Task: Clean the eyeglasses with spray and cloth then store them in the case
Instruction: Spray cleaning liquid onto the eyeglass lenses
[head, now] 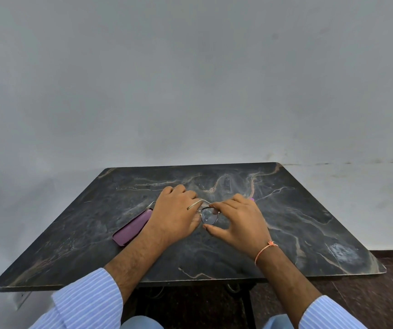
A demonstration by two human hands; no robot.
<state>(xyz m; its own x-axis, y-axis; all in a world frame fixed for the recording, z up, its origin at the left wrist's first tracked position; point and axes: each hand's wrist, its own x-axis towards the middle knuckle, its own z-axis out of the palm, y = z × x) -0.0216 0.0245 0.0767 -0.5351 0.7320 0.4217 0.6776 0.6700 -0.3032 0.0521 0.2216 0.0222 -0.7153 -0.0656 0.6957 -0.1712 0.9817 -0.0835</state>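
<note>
Both hands meet in the middle of the frame. The left hand (176, 211) and right hand (237, 220) pinch the glasses (209, 216). A purple case (132, 227) lies left on the table (309, 222).

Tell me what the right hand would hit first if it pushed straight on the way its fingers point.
The right hand points left toward the eyeglasses, which it already touches. Just past them it would meet the left hand, holding the frame from the other side. Depth is hard to judge.

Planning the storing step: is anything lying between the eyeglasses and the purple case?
Only the left hand. It and the right hand hold the eyeglasses mid-table; the purple case lies just left, and the left wrist crosses above its near end.
</note>
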